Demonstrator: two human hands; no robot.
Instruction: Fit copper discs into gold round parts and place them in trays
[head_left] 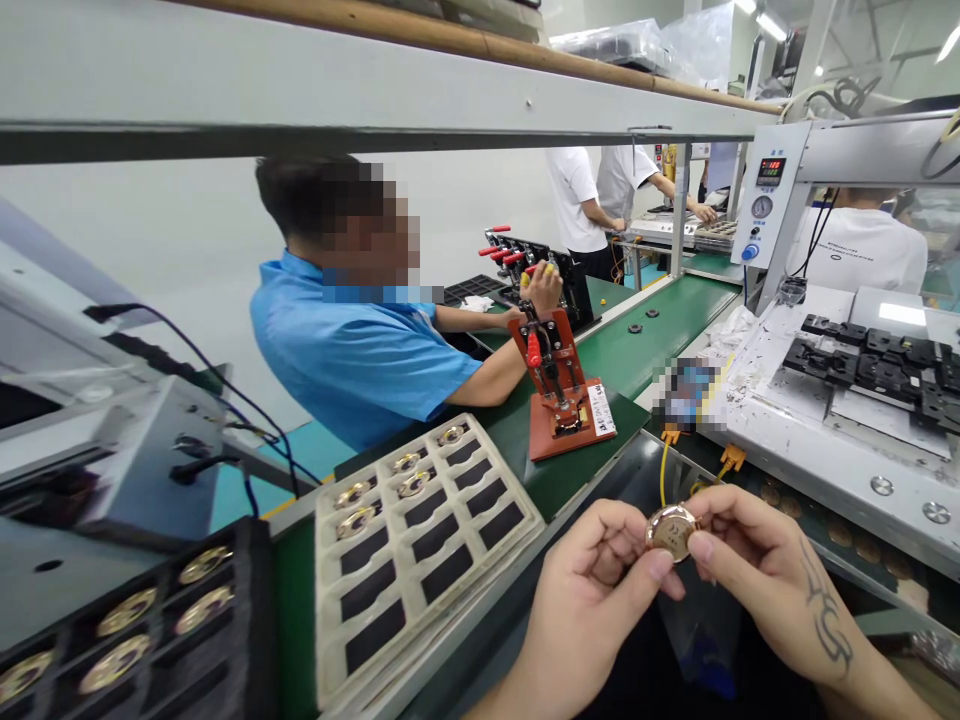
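Observation:
Between my two hands is a round, rose-gold watch case (pixel 672 531), its engraved back facing me. My left hand (pixel 592 590) pinches its left edge between thumb and fingers. On the opposite edge, the thumb and fingers of my right hand (pixel 754 560) are closed on the same case. Left of my hands lies a cream tray (pixel 480 590) with dark-lined compartments, several holding gold watch cases (pixel 413 483). A black foam tray (pixel 247 640) at the lower left holds more gold cases (pixel 114 663).
A co-worker in a blue shirt (pixel 360 350) sits across the green belt (pixel 660 335), one hand at a row of red-handled clamps. A red toggle-clamp fixture (pixel 559 400) stands beyond the cream tray. At right is a press machine (pixel 795 400) with black fixtures (pixel 862 365).

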